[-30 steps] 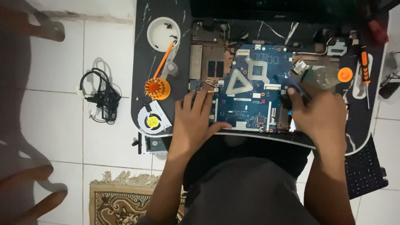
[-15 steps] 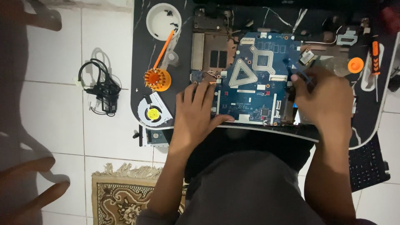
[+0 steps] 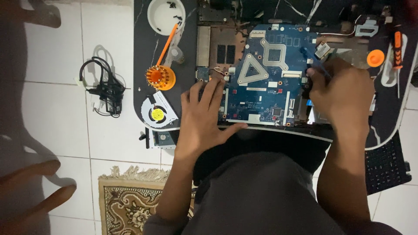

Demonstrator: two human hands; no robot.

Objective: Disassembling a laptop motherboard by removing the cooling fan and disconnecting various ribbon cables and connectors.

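Note:
A blue laptop motherboard (image 3: 265, 82) lies in an opened black laptop base (image 3: 217, 48) on a dark table (image 3: 148, 52). My left hand (image 3: 207, 117) rests flat on the board's left edge, fingers spread. My right hand (image 3: 342, 93) is closed around a thin blue-tipped tool (image 3: 311, 61) whose tip touches the board's right side.
A white bowl (image 3: 163, 15) with small screws, an orange-handled tool in an orange holder (image 3: 161, 76) and a cooling fan (image 3: 156, 113) sit to the left. An orange cap (image 3: 375, 58) and a screwdriver (image 3: 397, 43) lie at right. A black cable bundle (image 3: 106, 89) and a patterned rug (image 3: 130, 204) are on the tiled floor.
My right hand has shifted slightly along the board's right edge with the tool; my left hand stays pressed on the board. The view has drifted a little.

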